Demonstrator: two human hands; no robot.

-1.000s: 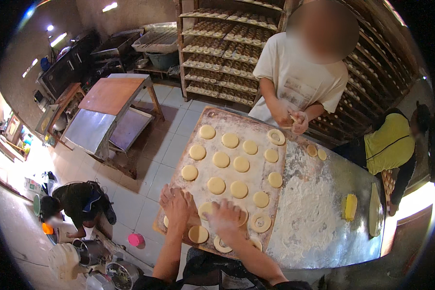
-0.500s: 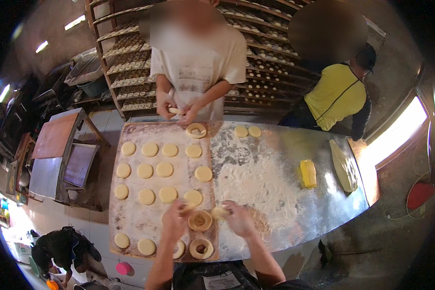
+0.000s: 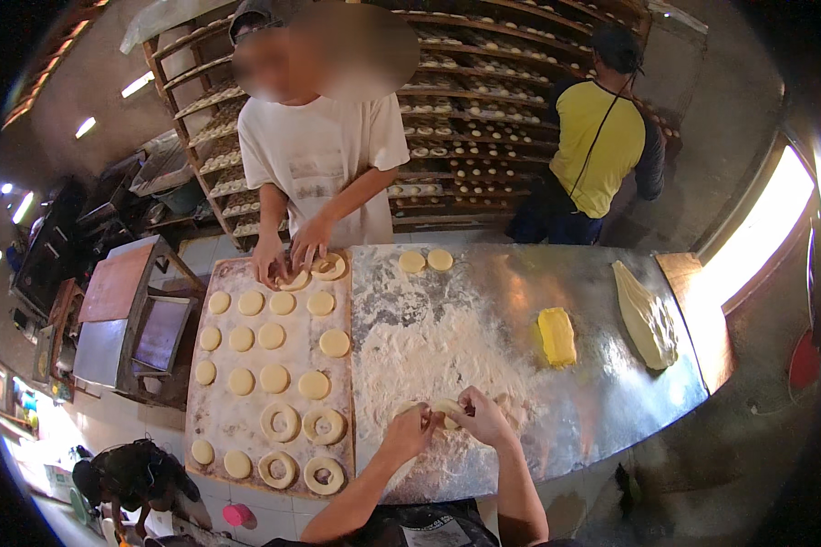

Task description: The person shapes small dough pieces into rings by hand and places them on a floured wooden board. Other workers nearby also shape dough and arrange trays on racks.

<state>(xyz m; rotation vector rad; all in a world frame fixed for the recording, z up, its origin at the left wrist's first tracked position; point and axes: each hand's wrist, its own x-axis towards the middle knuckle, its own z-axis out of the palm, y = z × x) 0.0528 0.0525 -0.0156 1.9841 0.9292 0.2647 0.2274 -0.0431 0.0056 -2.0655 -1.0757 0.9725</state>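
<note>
Over the floured part of the table, my left hand and my right hand are close together, fingers closed on pale dough. The fingers partly cover it, so its full shape and whether it is one piece are unclear. To their left, a wooden board holds several flat dough discs in rows. Dough rings lie at its near right corner, among them a ring closest to my left forearm.
Across the table a co-worker's hands touch dough at the board's far edge. A yellow block and a large pale dough mass lie on the metal tabletop. Two discs sit at the far side. Racks of dough stand behind.
My hands have moved from above the board to the floured table, coming closer together. The view has shifted right. The co-worker's hands have come down to the board.
</note>
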